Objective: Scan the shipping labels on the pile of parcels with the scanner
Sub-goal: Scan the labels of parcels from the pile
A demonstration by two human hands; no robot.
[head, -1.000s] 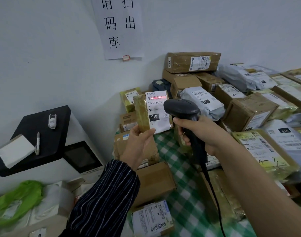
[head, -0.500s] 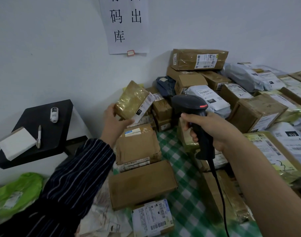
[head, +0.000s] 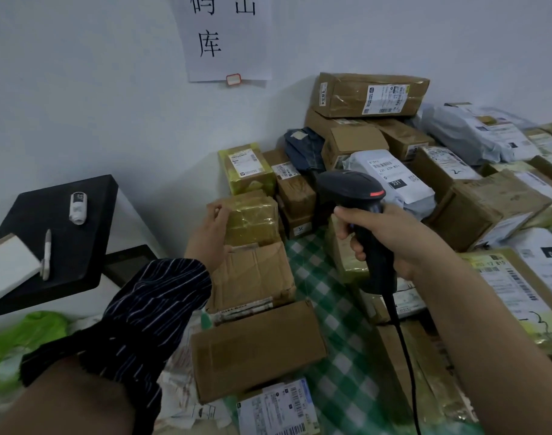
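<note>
One black scanner (head: 350, 189), two hands, and well over a dozen parcels are heaped on the table (head: 326, 296) with its green-and-white check cloth. Most are brown cardboard boxes, several are wrapped in yellow tape, two are grey poly mailers, and one is a dark blue bag.

The scanner is a pistol-grip handheld with a rounded head, a small red-orange mark on its top and a black cable hanging from the handle. The right hand (head: 384, 240) wraps its fingers round the handle and holds the scanner upright above the cloth, with the head facing the stack against the wall.

The left hand (head: 210, 233), in a striped sleeve, has its fingers curled at the left edge of a yellow-taped parcel (head: 252, 221). I cannot tell whether it grips the parcel or only touches it. The parcel lies on a crumpled cardboard box (head: 252, 274) with no label showing.

A second ago this parcel was held up with its label facing the scanner and a red line across it. Half a second ago it was tilted in the air. Now it is down on the pile, and the scanner has barely shifted.
</note>
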